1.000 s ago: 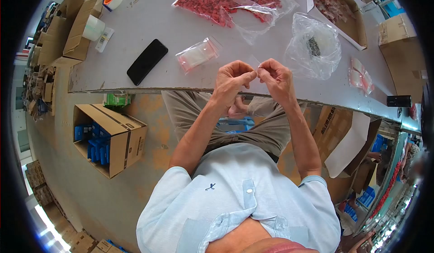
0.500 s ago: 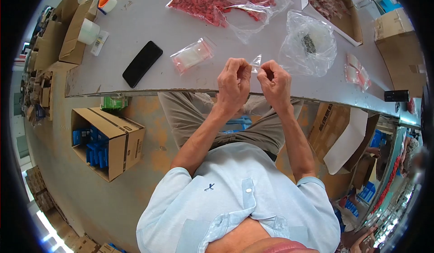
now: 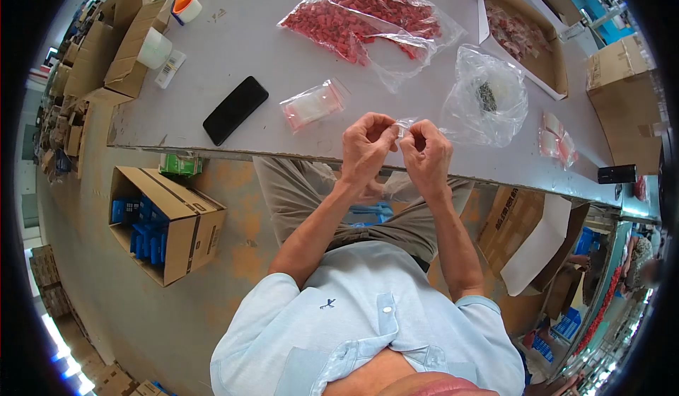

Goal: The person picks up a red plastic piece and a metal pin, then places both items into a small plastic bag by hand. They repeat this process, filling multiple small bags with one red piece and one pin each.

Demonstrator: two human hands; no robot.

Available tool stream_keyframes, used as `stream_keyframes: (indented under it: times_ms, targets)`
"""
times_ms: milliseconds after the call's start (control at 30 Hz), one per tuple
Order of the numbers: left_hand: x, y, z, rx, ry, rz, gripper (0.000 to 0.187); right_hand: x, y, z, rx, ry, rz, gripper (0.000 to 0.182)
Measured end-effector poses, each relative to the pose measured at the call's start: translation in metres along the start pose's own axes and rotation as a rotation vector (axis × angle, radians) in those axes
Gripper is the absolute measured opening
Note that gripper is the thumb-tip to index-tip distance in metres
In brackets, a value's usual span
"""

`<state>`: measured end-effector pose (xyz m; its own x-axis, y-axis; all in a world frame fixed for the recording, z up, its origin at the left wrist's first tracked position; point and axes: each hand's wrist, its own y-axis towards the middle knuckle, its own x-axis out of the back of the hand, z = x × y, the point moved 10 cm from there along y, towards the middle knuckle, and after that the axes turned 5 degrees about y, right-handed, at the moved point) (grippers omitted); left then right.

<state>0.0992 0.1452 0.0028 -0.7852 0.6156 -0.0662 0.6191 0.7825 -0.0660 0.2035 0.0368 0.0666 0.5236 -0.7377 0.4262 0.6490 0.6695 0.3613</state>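
Note:
My left hand [image 3: 368, 148] and my right hand [image 3: 426, 154] meet above the table's front edge, both pinched on a small clear plastic bag [image 3: 404, 124] between them. Whatever the bag contains is too small to tell. Left of my hands lies a stack of small clear bags with red edges [image 3: 313, 106]. On the right, an open clear bag [image 3: 486, 97] holds small dark pieces. Behind my hands rests a large clear bag of red pieces [image 3: 361, 15].
A black phone [image 3: 235, 111] lies on the table [image 3: 212, 49] at left, near tape rolls [image 3: 186, 8]. At right are an open carton [image 3: 559, 67], small packets [image 3: 556, 141] and a black object [image 3: 617, 175]. A box of blue packs [image 3: 201, 237] stands on the floor.
The view has shifted, so the table items appear lower. My hands are slightly closer together, and the small bag between them looks more bunched.

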Motion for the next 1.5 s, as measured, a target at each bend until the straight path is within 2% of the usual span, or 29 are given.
stream_keyframes:
  times_ms: [100, 167, 233, 300, 400, 467, 533, 567, 600, 633, 667, 700, 733, 833, 900, 1000, 1100, 1200, 1233, 1267, 1300, 1400, 1467, 1500]
  targets:
    - [-0.001, 0.006, 0.003, -0.048, -0.061, 0.027, 0.01, 0.001, 0.002, -0.009, -0.035, 0.014, -0.027, 0.007]
    - [-0.002, 0.007, -0.007, -0.162, 0.128, 0.047, 0.011, 0.003, 0.002, -0.019, -0.104, 0.053, 0.019, 0.006]
    - [-0.004, 0.012, -0.004, -0.199, 0.175, 0.065, 0.012, 0.016, 0.007, -0.021, -0.076, 0.052, 0.027, 0.006]
    - [-0.004, 0.016, -0.005, -0.261, 0.229, 0.049, 0.01, 0.031, 0.019, -0.011, 0.06, 0.07, 0.065, 0.006]
    - [-0.009, 0.018, -0.007, -0.271, 0.25, 0.028, 0.008, 0.102, 0.066, -0.028, 0.101, -0.121, -0.07, 0.01]
    - [-0.01, 0.02, -0.004, -0.28, 0.261, 0.006, 0.008, 0.136, 0.098, -0.04, 0.105, -0.295, -0.086, 0.011]
    - [-0.003, 0.022, -0.004, -0.352, 0.256, -0.081, 0.007, 0.146, 0.126, -0.091, 0.216, -0.509, 0.099, 0.015]
    - [0.001, 0.019, -0.009, -0.379, 0.336, -0.119, 0.007, 0.146, 0.135, -0.147, 0.128, -0.731, 0.287, 0.021]
    - [0.001, 0.018, -0.007, -0.395, 0.312, -0.146, 0.008, 0.139, 0.133, -0.147, 0.177, -0.761, 0.364, 0.028]
    - [0.003, 0.013, -0.016, -0.433, 0.366, -0.144, 0.009, 0.124, 0.133, -0.145, 0.141, -0.704, 0.503, 0.031]
    - [0.004, 0.011, -0.019, -0.48, 0.352, -0.173, 0.011, 0.12, 0.135, -0.163, 0.222, -0.564, 0.512, 0.028]
    - [0.004, 0.008, -0.018, -0.447, 0.291, -0.149, 0.01, 0.115, 0.138, -0.159, 0.229, -0.523, 0.545, 0.024]
    - [0.0, 0.011, -0.007, -0.4, 0.265, -0.113, 0.009, 0.115, 0.144, -0.184, 0.151, -0.549, 0.603, 0.018]
    - [0.002, 0.017, -0.009, -0.472, 0.287, -0.117, 0.007, 0.102, 0.151, -0.183, 0.263, -0.494, 0.563, 0.009]
    - [0.003, 0.016, -0.011, -0.433, 0.23, -0.099, 0.007, 0.107, 0.154, -0.202, 0.163, -0.407, 0.485, 0.008]
    - [0.005, 0.015, -0.017, -0.436, 0.21, -0.089, 0.007, 0.101, 0.152, -0.189, 0.119, -0.451, 0.559, 0.006]
    - [0.005, 0.013, -0.019, -0.477, 0.214, -0.112, 0.006, 0.103, 0.151, -0.185, 0.244, -0.498, 0.516, 0.004]
    - [0.005, 0.012, -0.021, -0.527, 0.213, -0.142, 0.006, 0.098, 0.144, -0.173, 0.183, -0.476, 0.511, 0.001]
    - [0.006, 0.011, -0.023, -0.527, 0.213, -0.143, 0.006, 0.101, 0.144, -0.17, 0.098, -0.435, 0.47, 0.001]
    - [0.006, 0.013, -0.021, -0.491, 0.218, -0.121, 0.006, 0.103, 0.143, -0.168, 0.014, -0.395, 0.428, 0.002]
    - [0.004, 0.015, -0.019, -0.454, 0.222, -0.099, 0.006, 0.101, 0.14, -0.16, 0.015, -0.396, 0.429, 0.002]
    - [0.004, 0.016, -0.017, -0.481, 0.224, -0.118, 0.006, 0.101, 0.137, -0.151, 0.079, -0.294, 0.43, 0.001]
    - [0.005, 0.021, -0.015, -0.498, 0.22, -0.137, 0.007, 0.096, 0.143, -0.175, 0.227, -0.452, 0.582, 0.006]
    - [0.004, 0.018, -0.015, -0.508, 0.211, -0.146, 0.008, 0.097, 0.149, -0.182, 0.246, -0.434, 0.545, 0.009]
